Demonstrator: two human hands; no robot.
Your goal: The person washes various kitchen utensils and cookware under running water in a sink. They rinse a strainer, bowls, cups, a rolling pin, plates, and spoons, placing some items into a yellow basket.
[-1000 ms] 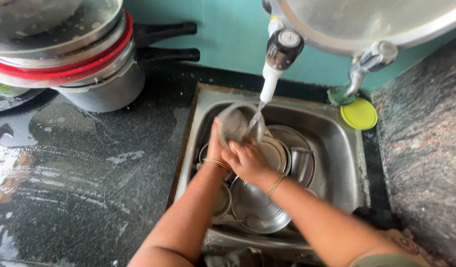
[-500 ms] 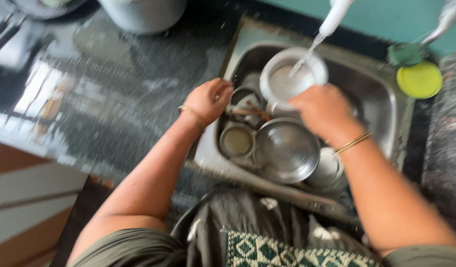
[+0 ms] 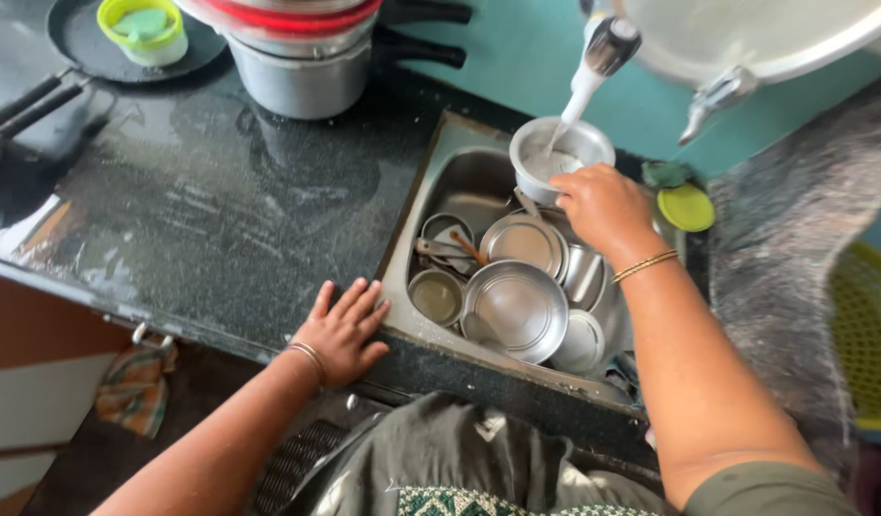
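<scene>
Your right hand [image 3: 603, 205] grips the near rim of the small steel bowl [image 3: 561, 158], held upright under the tap [image 3: 593, 67] at the sink's [image 3: 431, 191] far end; left hand [image 3: 343, 330], fingers spread, lies flat on the counter [image 3: 220, 220] just beside the sink's near-left corner.

Speckled black counter [image 3: 220, 191], teal wall [image 3: 536, 57], seemingly silver-grey steel bowl [image 3: 555, 153].

Wet black stone counter [image 3: 220, 220] bears stacked pots [image 3: 306, 57], a pan [image 3: 96, 53].
</scene>
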